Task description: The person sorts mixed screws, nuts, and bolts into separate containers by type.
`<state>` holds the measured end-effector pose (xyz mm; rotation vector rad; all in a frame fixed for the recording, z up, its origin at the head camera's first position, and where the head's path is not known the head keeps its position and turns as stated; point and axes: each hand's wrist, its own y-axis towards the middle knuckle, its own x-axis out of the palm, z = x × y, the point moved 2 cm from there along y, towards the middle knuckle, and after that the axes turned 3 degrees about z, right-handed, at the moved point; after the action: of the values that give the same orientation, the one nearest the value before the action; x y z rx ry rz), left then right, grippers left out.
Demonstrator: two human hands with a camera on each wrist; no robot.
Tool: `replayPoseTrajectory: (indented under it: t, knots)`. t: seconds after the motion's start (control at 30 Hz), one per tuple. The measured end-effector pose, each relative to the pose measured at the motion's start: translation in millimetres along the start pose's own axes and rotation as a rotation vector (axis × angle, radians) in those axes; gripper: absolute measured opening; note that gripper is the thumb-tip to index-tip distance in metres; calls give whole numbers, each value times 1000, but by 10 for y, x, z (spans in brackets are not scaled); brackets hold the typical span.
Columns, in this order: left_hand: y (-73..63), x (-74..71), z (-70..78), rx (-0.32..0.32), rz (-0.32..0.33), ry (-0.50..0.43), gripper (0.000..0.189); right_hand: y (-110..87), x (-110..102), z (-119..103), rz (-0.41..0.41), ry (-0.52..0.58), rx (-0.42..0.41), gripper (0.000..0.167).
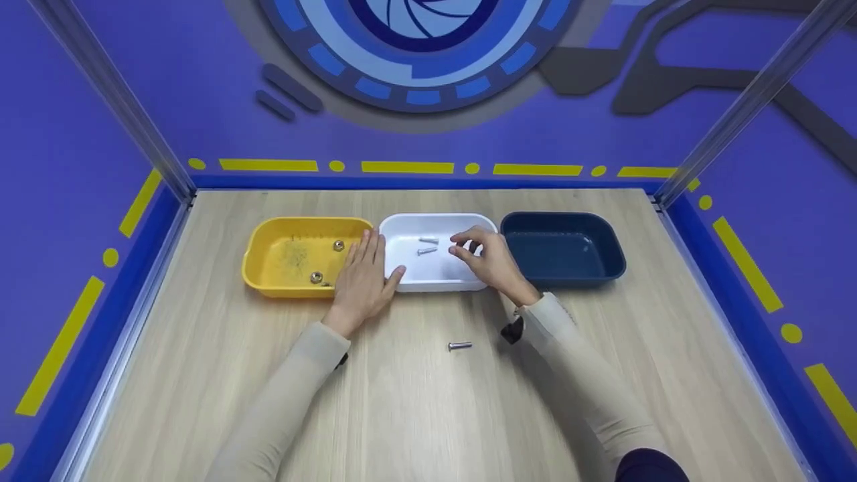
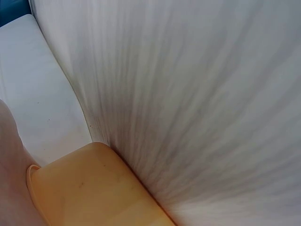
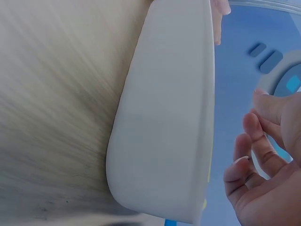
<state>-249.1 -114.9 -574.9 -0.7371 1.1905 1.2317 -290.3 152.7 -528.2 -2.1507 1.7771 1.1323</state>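
My left hand [image 1: 361, 281] lies with straight fingers over the right end of the yellow tray [image 1: 268, 289], its thumb reaching to the near rim of the white tray [image 1: 435, 286]. Nuts [image 1: 339, 246] show in the yellow tray beside the fingers. Above the right side of the white tray is my right hand [image 1: 492, 261], fingers loosely bent, with a gap between thumb and forefinger and nothing visible in it. Two silver bolts [image 1: 426, 251] lie in the white tray, left of those fingertips. The right wrist view shows the right hand [image 3: 268, 160] beyond the tray's outer wall [image 3: 162, 113].
A dark blue tray [image 1: 562, 279] stands right of the white one, completing a row. One bolt [image 1: 460, 346] lies on the wooden table [image 1: 408, 402] in front of the trays. Blue-purple panels [image 1: 428, 144] enclose the table at the back and both sides.
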Motion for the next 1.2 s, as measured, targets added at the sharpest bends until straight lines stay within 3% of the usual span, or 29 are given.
replayPoseTrajectory:
  t: [0.23,0.67,1.2]
  knots:
    - [-1,-3,4,6,10,7,85,-128,-42,-74,16,8,-59,15]
    - [-2,3,-3,11,15,13,85,-422,-66,-204,-27,50,-89,16]
    - [-10,-8,4,13,19,14,85,-763,-33,-203,-70,125,-101,13]
